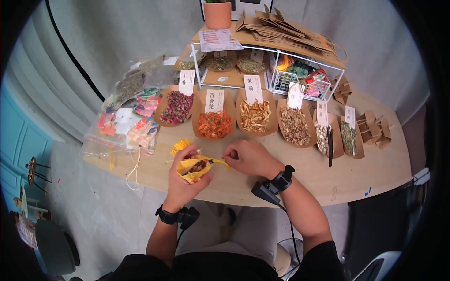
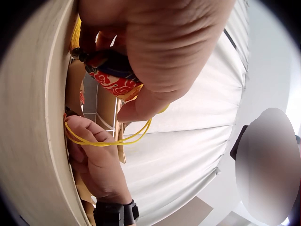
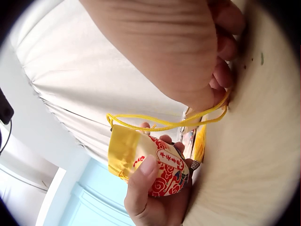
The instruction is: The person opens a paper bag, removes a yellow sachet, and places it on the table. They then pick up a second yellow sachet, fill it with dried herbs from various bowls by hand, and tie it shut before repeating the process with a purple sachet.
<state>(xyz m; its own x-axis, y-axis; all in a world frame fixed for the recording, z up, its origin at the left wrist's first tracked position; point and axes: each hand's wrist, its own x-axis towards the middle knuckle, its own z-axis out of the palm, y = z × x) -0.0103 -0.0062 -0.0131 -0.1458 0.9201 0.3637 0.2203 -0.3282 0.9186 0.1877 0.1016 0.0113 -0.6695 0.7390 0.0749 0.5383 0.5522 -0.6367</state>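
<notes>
- Pouch (image 3: 162,176): yellow top, cream body, red swirls
- Cord (image 3: 141,128): plain yellow
- Pot (image 1: 218,16), top centre: terracotta orange
- Petals (image 1: 215,125), centre: orange
- Cupboard (image 1: 23,136), left edge: turquoise
- Desk (image 1: 304,180): pale beige
- Sleeves (image 1: 321,262), bottom: black

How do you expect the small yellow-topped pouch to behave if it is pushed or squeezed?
The pouch would probably give and crease, since its cloth mouth already looks gathered. It may spill if tipped, as the mouth is open with the dried filling showing. Its rounded body suggests it could roll or slump if let go.
</notes>
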